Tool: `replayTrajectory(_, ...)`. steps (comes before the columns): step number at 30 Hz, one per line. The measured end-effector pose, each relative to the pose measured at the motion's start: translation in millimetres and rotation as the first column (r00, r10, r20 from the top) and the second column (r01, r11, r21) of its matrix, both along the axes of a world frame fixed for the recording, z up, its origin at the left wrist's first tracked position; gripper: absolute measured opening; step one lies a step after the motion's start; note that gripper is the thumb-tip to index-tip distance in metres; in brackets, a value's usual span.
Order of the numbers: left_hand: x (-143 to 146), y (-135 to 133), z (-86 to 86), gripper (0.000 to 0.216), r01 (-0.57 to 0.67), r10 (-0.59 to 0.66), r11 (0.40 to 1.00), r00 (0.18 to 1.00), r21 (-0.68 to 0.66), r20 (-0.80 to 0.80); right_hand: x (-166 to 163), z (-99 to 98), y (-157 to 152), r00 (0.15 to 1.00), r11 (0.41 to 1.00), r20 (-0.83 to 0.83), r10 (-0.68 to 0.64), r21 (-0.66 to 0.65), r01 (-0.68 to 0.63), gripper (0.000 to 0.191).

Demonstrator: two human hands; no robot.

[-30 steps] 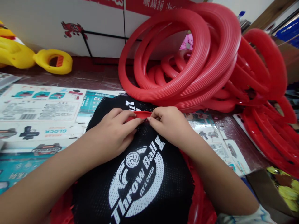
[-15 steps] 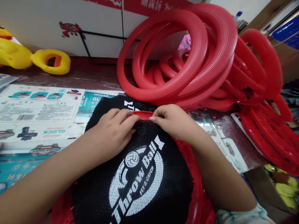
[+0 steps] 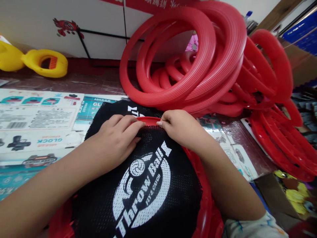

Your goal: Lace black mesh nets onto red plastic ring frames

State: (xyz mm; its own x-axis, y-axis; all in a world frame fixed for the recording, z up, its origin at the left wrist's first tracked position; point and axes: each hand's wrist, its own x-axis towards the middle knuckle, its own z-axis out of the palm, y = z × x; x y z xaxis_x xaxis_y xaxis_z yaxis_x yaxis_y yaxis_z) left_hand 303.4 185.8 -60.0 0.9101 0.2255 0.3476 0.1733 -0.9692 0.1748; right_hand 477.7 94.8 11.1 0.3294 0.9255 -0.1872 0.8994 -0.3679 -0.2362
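Note:
Black mesh fabric (image 3: pixel 99 201) printed with white "Throw Ball" lettering lies over a red plastic ring (image 3: pixel 206 198) close in front of me. My left hand (image 3: pixel 120 134) pinches the fabric's far edge against the ring's rim, fingers closed. Just to its right, my right hand (image 3: pixel 177 125) pinches the same edge between thumb and index finger. A short stretch of bare red rim shows between the two hands. Beyond them lies another black mesh piece (image 3: pixel 101 114), partly covered by my left hand.
Several red plastic rings (image 3: pixel 170 96) are piled behind my hands, with more red ring parts (image 3: pixel 277 142) at the right. A yellow plastic toy (image 3: pixel 59 67) stands at the far left. Printed cardboard (image 3: pixel 42 115) covers the tabletop. A box of yellow pieces (image 3: pixel 272 195) is at lower right.
The whole view has shifted slightly, so things appear a little further left. Both hands keep their pinch on the mesh edge, with hardly any movement against the ring.

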Motion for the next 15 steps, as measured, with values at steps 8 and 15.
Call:
replayTrajectory(8,-0.4,0.2,-0.7,0.027,0.024,-0.024,0.999,1.0,0.027,0.018,2.7,-2.8,2.1,1.0,1.0,0.009,0.0,-0.018,0.0,0.02)
replayTrajectory(15,0.1,-0.4,0.3,0.027,0.018,-0.019,1.0,1.0,0.014,0.02,3.5,-7.7,4.3,0.995,0.998,0.089,0.032,-0.061,-0.026,0.022)
